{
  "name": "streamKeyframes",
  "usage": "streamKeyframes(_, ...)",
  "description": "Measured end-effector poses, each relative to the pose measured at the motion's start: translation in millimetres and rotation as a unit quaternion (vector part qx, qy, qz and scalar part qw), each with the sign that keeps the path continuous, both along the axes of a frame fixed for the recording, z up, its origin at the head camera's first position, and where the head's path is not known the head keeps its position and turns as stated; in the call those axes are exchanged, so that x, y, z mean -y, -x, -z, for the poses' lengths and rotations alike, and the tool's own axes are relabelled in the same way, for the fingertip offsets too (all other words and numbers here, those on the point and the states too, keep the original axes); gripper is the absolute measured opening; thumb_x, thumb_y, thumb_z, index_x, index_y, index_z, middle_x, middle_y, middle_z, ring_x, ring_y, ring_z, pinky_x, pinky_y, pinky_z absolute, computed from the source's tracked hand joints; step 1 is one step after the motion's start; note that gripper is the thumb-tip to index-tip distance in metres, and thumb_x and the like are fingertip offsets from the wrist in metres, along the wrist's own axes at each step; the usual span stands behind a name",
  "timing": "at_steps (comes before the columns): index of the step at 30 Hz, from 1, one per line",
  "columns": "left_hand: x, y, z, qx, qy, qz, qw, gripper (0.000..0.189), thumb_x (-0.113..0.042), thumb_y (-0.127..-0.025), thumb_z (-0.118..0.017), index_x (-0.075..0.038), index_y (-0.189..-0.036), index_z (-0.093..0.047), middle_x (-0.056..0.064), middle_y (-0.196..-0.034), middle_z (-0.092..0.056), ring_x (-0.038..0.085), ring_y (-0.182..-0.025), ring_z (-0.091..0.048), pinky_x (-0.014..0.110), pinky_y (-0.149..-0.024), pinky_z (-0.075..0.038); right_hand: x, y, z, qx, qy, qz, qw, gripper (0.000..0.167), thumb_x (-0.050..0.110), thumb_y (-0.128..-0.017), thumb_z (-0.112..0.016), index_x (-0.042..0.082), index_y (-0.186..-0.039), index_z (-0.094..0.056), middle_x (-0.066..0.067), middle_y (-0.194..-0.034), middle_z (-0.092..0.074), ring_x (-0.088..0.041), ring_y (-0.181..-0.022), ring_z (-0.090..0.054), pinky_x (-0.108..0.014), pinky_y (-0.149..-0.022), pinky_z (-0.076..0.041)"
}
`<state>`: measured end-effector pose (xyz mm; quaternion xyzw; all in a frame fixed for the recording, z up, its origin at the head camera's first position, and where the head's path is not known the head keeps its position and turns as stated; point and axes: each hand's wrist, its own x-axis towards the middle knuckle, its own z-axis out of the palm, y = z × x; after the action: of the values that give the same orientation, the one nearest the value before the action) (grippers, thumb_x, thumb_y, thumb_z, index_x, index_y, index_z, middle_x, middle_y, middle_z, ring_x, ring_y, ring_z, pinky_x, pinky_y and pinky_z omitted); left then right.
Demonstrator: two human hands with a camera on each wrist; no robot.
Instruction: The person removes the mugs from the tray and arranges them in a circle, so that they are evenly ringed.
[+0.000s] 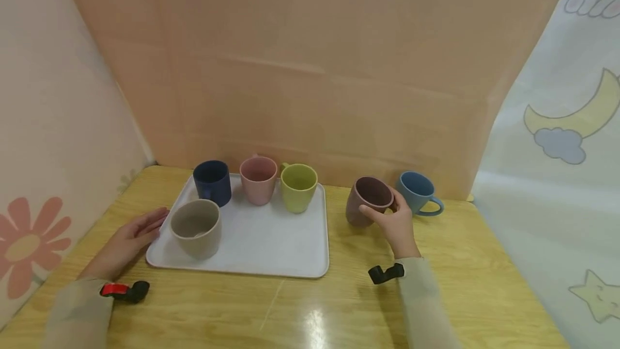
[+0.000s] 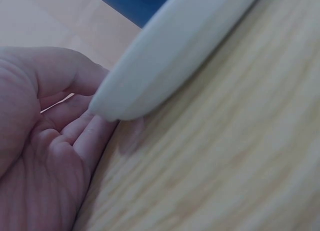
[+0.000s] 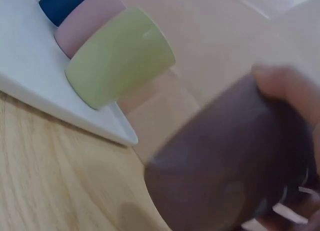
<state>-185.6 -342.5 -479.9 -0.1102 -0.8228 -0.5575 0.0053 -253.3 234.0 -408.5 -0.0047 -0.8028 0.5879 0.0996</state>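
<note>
My right hand (image 1: 397, 226) grips a purple-brown mug (image 1: 357, 210) to the right of the white tray (image 1: 271, 249), thumb at the near rim and fingers on the far right side. The mug tilts slightly, close over the table; in the right wrist view it fills the lower right, its handle mostly hidden by the hand. Right behind that hand stands a blue mug (image 1: 416, 193), handle to the right. My left hand (image 1: 129, 238) lies by the tray's left edge, fingers extended, with the fingertips right at the rim (image 2: 135, 76) in the left wrist view.
Along the tray's back stand a navy mug (image 1: 220, 185), a pink mug (image 1: 259, 182) and a yellow-green mug (image 1: 298, 190). A beige cup (image 1: 198, 230) stands at the tray's front left. An orange-tan backdrop (image 1: 310, 79) rises behind the wooden table (image 1: 218, 306), with patterned side panels.
</note>
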Motion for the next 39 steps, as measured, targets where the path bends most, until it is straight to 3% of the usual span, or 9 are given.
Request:
streamKeyframes(6,-3.5,-0.6,-1.4,0.019,-0.007,-0.007,0.9998,0.064,-0.022,-0.108,-0.052,0.009,-0.156,-0.024,0.036,-0.156,-0.028,-0.024,-0.119,-0.041,0.004,-0.092,-0.04,-10,5.2,8.4,0.009,0.001,0.039,0.9992,0.092,0.03,-0.08,-0.089,0.009,-0.154,-0.039,-0.012,-0.149,-0.047,-0.029,-0.136,-0.044,-0.046,-0.113,-0.035)
streamKeyframes(12,-2.7,-3.3,0.2,0.036,-0.008,-0.011,0.9993,0.065,-0.023,-0.108,-0.052,0.007,-0.157,-0.022,0.038,-0.156,-0.025,-0.025,-0.116,-0.04,0.004,-0.09,-0.04,-14,6.0,17.9,0.012,0.008,0.048,0.9987,0.092,0.028,-0.079,-0.09,0.01,-0.154,-0.04,-0.011,-0.146,-0.05,-0.026,-0.131,-0.046,-0.042,-0.111,-0.036)
streamKeyframes(16,-4.8,-3.1,2.8,0.028,-0.028,-0.004,0.9992,0.063,-0.017,-0.108,-0.052,0.01,-0.156,-0.022,0.038,-0.155,-0.025,-0.023,-0.118,-0.042,0.005,-0.091,-0.042,-18,6.4,20.6,0.003,0.007,0.049,0.9988,0.091,0.029,-0.08,-0.09,0.013,-0.154,-0.04,-0.01,-0.146,-0.05,-0.024,-0.131,-0.046,-0.041,-0.109,-0.036)
streamKeyframes(23,-4.8,-2.6,-2.2,0.019,0.009,-0.012,0.9997,0.063,-0.021,-0.108,-0.052,0.007,-0.157,-0.025,0.036,-0.155,-0.029,-0.025,-0.117,-0.04,0.002,-0.09,-0.038,-21,6.8,22.7,0.002,0.019,0.054,0.9983,0.09,0.027,-0.081,-0.089,0.015,-0.155,-0.04,-0.008,-0.147,-0.049,-0.021,-0.131,-0.046,-0.032,-0.105,-0.039)
streamKeyframes(28,-4.8,-2.0,-2.8,0.025,0.002,-0.009,0.9996,0.064,-0.023,-0.108,-0.052,0.008,-0.156,-0.024,0.038,-0.155,-0.027,-0.024,-0.118,-0.04,0.003,-0.09,-0.039,-22,7.0,26.6,-0.009,0.035,0.066,0.9972,0.09,0.023,-0.082,-0.088,0.01,-0.155,-0.036,-0.008,-0.148,-0.048,-0.02,-0.134,-0.045,-0.033,-0.108,-0.037)
streamKeyframes(34,-4.2,-1.5,-2.0,0.025,0.0,-0.011,0.9996,0.065,-0.024,-0.108,-0.052,0.008,-0.157,-0.023,0.038,-0.155,-0.026,-0.025,-0.117,-0.04,0.003,-0.09,-0.039,-22,9.6,30.1,-0.023,0.042,0.1,0.9939,0.092,0.027,-0.08,-0.089,0.008,-0.151,-0.034,-0.009,-0.142,-0.051,-0.017,-0.124,-0.048,-0.025,-0.098,-0.039)
streamKeyframes(39,-3.6,-2.3,-0.9,0.018,-0.007,-0.008,0.9998,0.063,-0.02,-0.108,-0.052,0.008,-0.156,-0.024,0.038,-0.155,-0.026,-0.024,-0.118,-0.04,0.003,-0.091,-0.04,-24,11.0,31.8,-0.031,0.039,0.112,0.9925,0.092,0.027,-0.079,-0.09,0.007,-0.15,-0.035,-0.011,-0.141,-0.052,-0.018,-0.123,-0.048,-0.031,-0.101,-0.04)
